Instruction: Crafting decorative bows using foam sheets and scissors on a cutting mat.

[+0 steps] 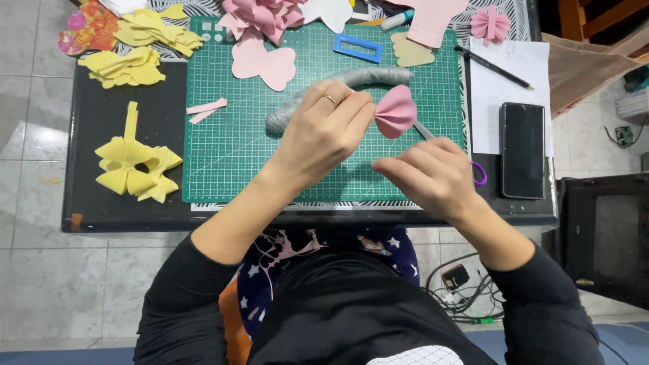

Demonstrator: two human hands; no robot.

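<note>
The left hand [324,132] is closed, its fingertips pinching the narrow end of a pleated pink fan [395,111], which stands just above the mat near its right side. The right hand [433,176] is curled loosely just below the fan, holding small scissors [473,169] whose purple loop shows at its right and whose blade points up toward the fan. Both hands hover over the lower right part of the green mat [230,155], which covers the middle of the black desk [94,196]. The mat's lower left is bare, the widest open stretch; its near edge runs close to the desk's front edge. A grey tube [358,78] lies curved across the mat just behind the left hand. A white sheet [514,67] with a pencil [493,67] on it lies past the mat's right edge, and a dark phone [522,150] rests near the desk's right edge. Yellow bows [132,165] sit left of the mat, more yellow cutouts [125,67] behind them. On the mat's far edge lie a pink bow shape [265,64], a blue frame [357,47] and a pink strip [206,108].
</note>
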